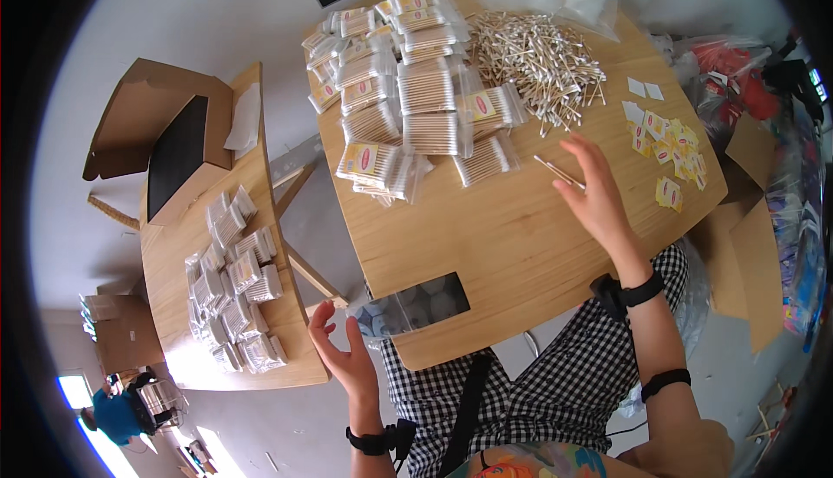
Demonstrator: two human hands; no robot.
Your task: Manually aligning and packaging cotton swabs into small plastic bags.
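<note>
Cotton swabs (560, 173) lie by R hand (602, 211) (L hand (354, 371) well apart), fingers (593, 162) wide x2.

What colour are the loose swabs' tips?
The loose swabs are tipped white, clearest in the head view.

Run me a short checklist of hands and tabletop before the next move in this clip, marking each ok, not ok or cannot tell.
1. Left hand free: ok; open and empty, near the table's front edge.
2. Right hand gripping the few swabs beside it: cannot tell; the hand looks open, contact unclear.
3. Loose swab pile on the table: ok; heaped beyond the right hand.
4. Yellow-and-white cards neatly stacked: not ok; scattered on the right.
5. Swab packs in one neat row: not ok; heaped and overlapping.
</note>
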